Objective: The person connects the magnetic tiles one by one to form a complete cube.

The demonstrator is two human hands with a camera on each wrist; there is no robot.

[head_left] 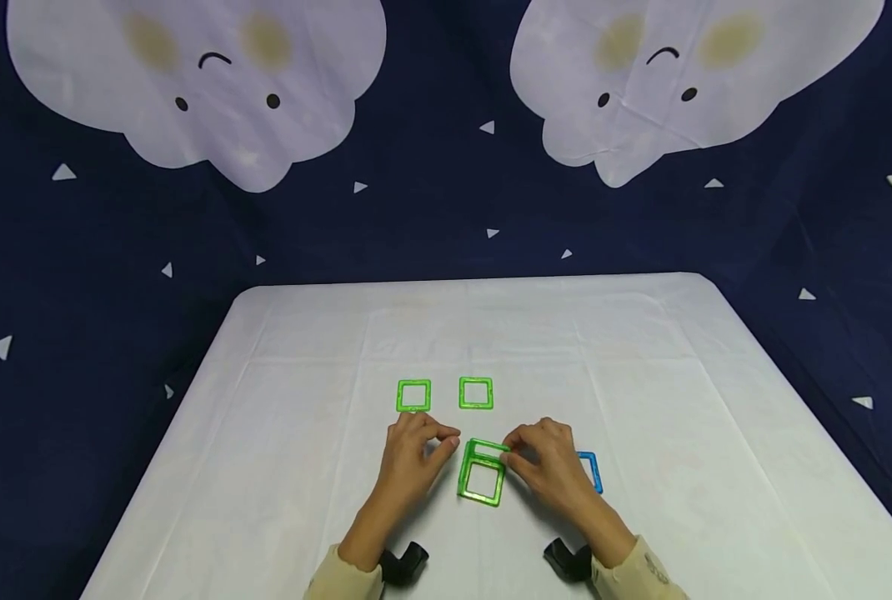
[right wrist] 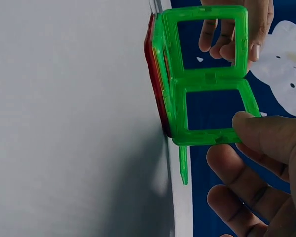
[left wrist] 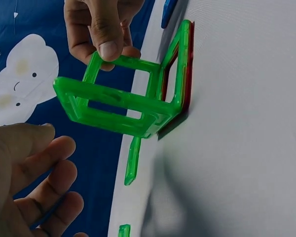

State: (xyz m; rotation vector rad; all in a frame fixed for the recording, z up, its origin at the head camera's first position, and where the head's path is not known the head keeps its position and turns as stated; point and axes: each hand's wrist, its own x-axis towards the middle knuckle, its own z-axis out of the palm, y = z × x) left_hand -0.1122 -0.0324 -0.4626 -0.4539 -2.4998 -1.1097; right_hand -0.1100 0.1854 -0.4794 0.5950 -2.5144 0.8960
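Green square magnetic tiles [head_left: 479, 499] with hollow middles are joined into a small box-like shape on the table, in front of me. Beneath the lowest green tile lies a red tile [right wrist: 155, 74], visible in both wrist views. My right hand [head_left: 554, 467] pinches the upright green tile [right wrist: 214, 137] at its edge, between thumb and fingers. Left of the shape, my left hand [head_left: 410, 458] is held apart from it, fingers loosely bent with nothing between them. Partly behind the right hand lies a blue tile [head_left: 596, 473].
Two loose green tiles lie flat farther back, one on the left [head_left: 401, 396] and another to its right [head_left: 463, 393]. A white cloth covers the table [head_left: 303, 417]. Behind it hangs a dark blue curtain [head_left: 431, 217] with clouds. Black mounts [head_left: 408, 564] sit at both wrists.
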